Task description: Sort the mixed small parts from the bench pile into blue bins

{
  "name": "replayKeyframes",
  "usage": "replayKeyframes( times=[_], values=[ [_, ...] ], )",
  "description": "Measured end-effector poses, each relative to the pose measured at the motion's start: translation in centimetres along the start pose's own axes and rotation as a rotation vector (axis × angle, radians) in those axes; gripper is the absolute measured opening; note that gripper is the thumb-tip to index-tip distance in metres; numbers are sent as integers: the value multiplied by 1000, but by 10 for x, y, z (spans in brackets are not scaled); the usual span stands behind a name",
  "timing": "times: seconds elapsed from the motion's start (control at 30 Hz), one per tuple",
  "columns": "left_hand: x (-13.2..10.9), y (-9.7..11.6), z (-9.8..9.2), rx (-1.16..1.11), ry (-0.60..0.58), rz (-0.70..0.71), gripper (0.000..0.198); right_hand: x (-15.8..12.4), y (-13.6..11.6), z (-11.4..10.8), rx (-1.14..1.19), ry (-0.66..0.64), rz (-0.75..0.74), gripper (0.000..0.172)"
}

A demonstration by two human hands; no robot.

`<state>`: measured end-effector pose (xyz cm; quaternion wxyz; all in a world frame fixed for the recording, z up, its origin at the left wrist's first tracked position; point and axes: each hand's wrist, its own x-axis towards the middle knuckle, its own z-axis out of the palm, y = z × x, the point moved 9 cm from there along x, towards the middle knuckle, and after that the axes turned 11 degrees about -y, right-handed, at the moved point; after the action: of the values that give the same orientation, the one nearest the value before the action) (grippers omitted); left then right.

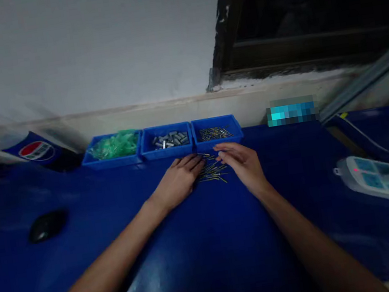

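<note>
Bare forearms (107,271) reach over the blue tabletop (210,251) to loose metal pins (212,172) before the right-hand blue bin (221,143); the left hand (181,179) lies palm-down, fingers extended at the pile's left edge; the right hand (244,164) is half-curled, any grip too dim to tell; pins look light, stiff, probably slick, best pinched mid-shaft.

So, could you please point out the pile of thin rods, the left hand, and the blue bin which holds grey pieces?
Pile of thin rods (213,170): head view, visible middle.
Left hand (181,177): head view, back of the hand.
Blue bin (168,153): head view, front wall.
</note>
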<state>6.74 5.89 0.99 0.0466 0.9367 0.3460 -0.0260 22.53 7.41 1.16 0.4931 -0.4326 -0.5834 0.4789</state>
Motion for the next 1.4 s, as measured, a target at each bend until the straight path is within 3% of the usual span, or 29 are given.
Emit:
replayKeyframes(
  times=[0.27, 0.53, 0.8, 1.07, 1.27, 1.4],
  values=[
    [-3, -10, -10, -39, 48, -57, 31, 1, -1, 1, -7, -2, 2, 24],
    [-5, -13, -14, -117, 84, -79, 32, 2, 1, 1, -7, -8, -7, 20],
    [-12, -14, -35, -413, 365, -17, 32, 1, 1, 1, -33, -17, -2, 22],
    [-18, -13, -49, -605, 497, 35, 38, -2, 5, 19, -64, -141, 31, 19],
    [-19, -13, -49, -609, 514, 44, 34, -2, 13, 24, 73, -175, 82, 19],
    [-13, -15, -40, -515, 399, -13, 27, 0, 7, 13, 5, -72, 59, 17]
  ],
)
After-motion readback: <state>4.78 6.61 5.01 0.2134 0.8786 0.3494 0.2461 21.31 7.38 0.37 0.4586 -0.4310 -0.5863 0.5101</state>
